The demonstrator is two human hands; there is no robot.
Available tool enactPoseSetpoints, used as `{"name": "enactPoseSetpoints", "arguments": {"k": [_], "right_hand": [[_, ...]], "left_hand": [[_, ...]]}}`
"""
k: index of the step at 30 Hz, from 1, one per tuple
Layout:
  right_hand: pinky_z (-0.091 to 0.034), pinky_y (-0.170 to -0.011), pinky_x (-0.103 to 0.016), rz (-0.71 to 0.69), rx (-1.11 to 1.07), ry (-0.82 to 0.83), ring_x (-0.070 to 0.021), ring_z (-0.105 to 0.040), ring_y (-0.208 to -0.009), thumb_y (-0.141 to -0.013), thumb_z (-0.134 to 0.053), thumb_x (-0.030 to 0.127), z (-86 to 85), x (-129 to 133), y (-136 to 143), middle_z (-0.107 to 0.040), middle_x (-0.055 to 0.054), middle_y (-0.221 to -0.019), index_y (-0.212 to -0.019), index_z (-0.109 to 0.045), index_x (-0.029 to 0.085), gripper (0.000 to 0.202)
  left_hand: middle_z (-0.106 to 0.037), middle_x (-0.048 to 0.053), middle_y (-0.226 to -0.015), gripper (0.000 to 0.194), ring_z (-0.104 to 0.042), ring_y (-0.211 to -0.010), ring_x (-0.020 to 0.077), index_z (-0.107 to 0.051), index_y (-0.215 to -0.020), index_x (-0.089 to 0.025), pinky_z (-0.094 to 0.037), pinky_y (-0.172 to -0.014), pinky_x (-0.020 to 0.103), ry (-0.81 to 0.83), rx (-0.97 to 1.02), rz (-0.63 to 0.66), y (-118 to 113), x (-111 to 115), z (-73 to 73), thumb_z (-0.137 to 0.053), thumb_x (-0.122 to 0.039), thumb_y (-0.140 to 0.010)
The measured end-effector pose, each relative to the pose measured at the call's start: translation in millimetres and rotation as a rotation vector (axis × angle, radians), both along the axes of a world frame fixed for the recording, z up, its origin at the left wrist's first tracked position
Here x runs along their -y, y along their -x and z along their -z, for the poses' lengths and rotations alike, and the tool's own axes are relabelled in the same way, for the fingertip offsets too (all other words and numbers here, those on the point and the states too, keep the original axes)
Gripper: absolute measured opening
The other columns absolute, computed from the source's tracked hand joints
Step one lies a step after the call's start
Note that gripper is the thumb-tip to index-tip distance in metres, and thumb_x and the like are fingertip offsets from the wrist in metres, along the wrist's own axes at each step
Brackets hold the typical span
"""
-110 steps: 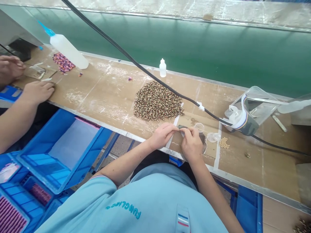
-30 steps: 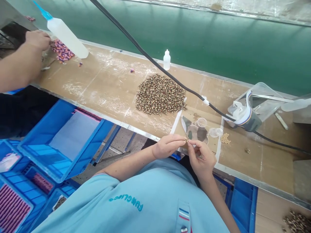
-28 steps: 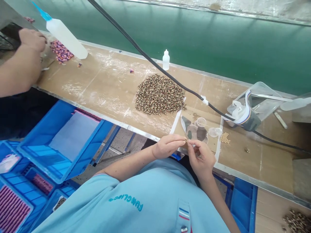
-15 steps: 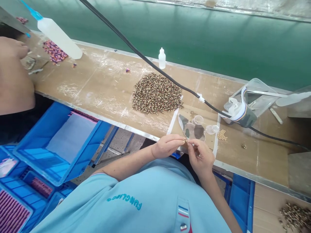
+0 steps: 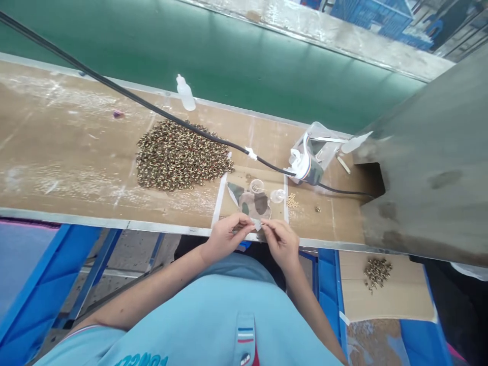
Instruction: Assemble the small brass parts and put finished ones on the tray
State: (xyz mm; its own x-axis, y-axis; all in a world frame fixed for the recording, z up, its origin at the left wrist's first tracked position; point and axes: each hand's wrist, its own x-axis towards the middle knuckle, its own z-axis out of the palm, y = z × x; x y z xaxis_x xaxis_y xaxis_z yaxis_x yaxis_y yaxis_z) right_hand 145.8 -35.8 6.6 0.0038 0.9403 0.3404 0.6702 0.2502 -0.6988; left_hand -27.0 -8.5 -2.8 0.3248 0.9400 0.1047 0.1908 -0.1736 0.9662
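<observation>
I see both hands meeting just below the middle of the frame, at the near edge of the workbench. The left hand has its thumb and forefinger pinched together, and the right hand is pinched the same way, fingertips nearly touching those of the left. Between them sits a small pale piece, gripped from both sides; it is too small for me to tell what it is.

Just above the hands, on the bench, lies a camouflage-patterned patch inside a taped rectangle. Two small clear cups stand at its upper right, and a little cluster of gold beads lies just right of them.

Left of centre a big heap of brown-and-gold beads is spread on the bench. A black cable runs from the upper left corner across the top of the heap to a taped bundle right of centre, beside a clear plastic box. A small white dropper bottle stands at the far edge of the bench, against the green belt.

At lower right, another small pile of beads rests on cardboard. A blue crate fills the lower left corner.
</observation>
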Motion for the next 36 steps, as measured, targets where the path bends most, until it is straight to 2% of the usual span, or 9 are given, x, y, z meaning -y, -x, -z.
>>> {"name": "enactPoseSetpoints", "arguments": {"k": [3, 6, 11, 14, 18, 20, 27, 32, 36], "right_hand": [[-0.052, -0.071, -0.027, 0.247, 0.125, -0.021, -0.0146, -0.065, -0.08, -0.088, -0.051, 0.032, 2.9, -4, -35, -0.071, -0.004, -0.085, -0.09, -0.07, 0.022, 0.022], [-0.049, -0.063, -0.027, 0.463, 0.264, -0.029, -0.0147, -0.062, -0.067, -0.086, -0.051, 0.038, 7.9, -7, -71, -0.07, -0.006, -0.08, -0.085, -0.07, 0.019, 0.027], [-0.044, -0.059, -0.027, 0.602, 0.305, -0.048, -0.0143, -0.056, -0.059, -0.085, -0.052, 0.04, 10.9, -8, -93, -0.069, -0.006, -0.077, -0.095, -0.068, 0.017, 0.03], [-0.043, -0.06, -0.027, 0.564, 0.298, -0.039, -0.0136, -0.054, -0.058, -0.084, -0.054, 0.039, 8.7, -9, -85, -0.066, -0.005, -0.074, -0.085, -0.067, 0.017, 0.026], [-0.043, -0.062, -0.026, 0.362, 0.315, 0.001, -0.0135, -0.054, -0.062, -0.086, -0.051, 0.04, 6.4, -17, -72, -0.063, -0.002, -0.069, -0.076, -0.065, 0.019, 0.027], [-0.043, -0.062, -0.026, 0.316, 0.326, 0.028, -0.0136, -0.055, -0.063, -0.088, -0.048, 0.041, 6.2, -21, -69, -0.063, -0.002, -0.07, -0.077, -0.065, 0.02, 0.029], [-0.04, -0.058, -0.025, 0.273, 0.379, 0.096, -0.0125, -0.053, -0.062, -0.089, -0.045, 0.044, 7.0, -30, -70, -0.062, -0.003, -0.077, -0.081, -0.068, 0.021, 0.034], [-0.035, -0.057, -0.024, 0.249, 0.491, 0.191, -0.0146, -0.055, -0.072, -0.091, -0.042, 0.039, 5.2, -32, -70, -0.062, -0.005, -0.085, -0.086, -0.067, 0.022, 0.031], [-0.036, -0.058, -0.026, 0.259, 0.467, 0.223, -0.0159, -0.055, -0.074, -0.091, -0.042, 0.039, 6.4, -31, -73, -0.061, -0.005, -0.086, -0.084, -0.064, 0.021, 0.029]], "left_hand": [[-0.066, 0.003, -0.079, 0.009, -0.064, -0.072, 0.0124, -0.059, -0.086, -0.017, -0.052, -0.067, 0.021, 0.024, 0.006, 0.003, -1, -1, -2.9, -0.057, -0.025, -0.083], [-0.067, 0.003, -0.076, 0.009, -0.062, -0.068, 0.0119, -0.06, -0.083, -0.017, -0.051, -0.064, 0.021, 0.004, -0.048, 0.028, 0, -2, -6.4, -0.055, -0.025, -0.083], [-0.068, 0.004, -0.076, 0.012, -0.062, -0.068, 0.0128, -0.062, -0.083, -0.018, -0.05, -0.064, 0.022, -0.026, -0.103, 0.049, 1, -3, -7.3, -0.054, -0.026, -0.083], [-0.069, 0.004, -0.077, 0.012, -0.062, -0.069, 0.0127, -0.062, -0.082, -0.018, -0.049, -0.065, 0.021, -0.033, -0.126, 0.056, 1, -4, -6.0, -0.053, -0.026, -0.084], [-0.069, 0.004, -0.078, 0.012, -0.063, -0.071, 0.0128, -0.062, -0.081, -0.018, -0.049, -0.067, 0.022, -0.074, -0.14, 0.073, 1, -5, -4.8, -0.053, -0.024, -0.084], [-0.069, 0.004, -0.078, 0.012, -0.062, -0.07, 0.0128, -0.062, -0.082, -0.018, -0.048, -0.067, 0.022, -0.078, -0.136, 0.08, 1, -5, -4.6, -0.052, -0.024, -0.085], [-0.066, 0.004, -0.074, 0.013, -0.06, -0.067, 0.0123, -0.062, -0.082, -0.016, -0.046, -0.064, 0.022, -0.106, -0.133, 0.108, 1, -5, -5.1, -0.05, -0.021, -0.086], [-0.065, 0.003, -0.074, 0.012, -0.059, -0.066, 0.0107, -0.061, -0.083, -0.016, -0.046, -0.063, 0.02, -0.158, -0.143, 0.109, 1, -4, -3.6, -0.05, -0.02, -0.086], [-0.066, 0.003, -0.074, 0.012, -0.059, -0.067, 0.0108, -0.061, -0.082, -0.015, -0.047, -0.063, 0.02, -0.155, -0.131, 0.105, 2, -4, -2.8, -0.05, -0.02, -0.086]]}}
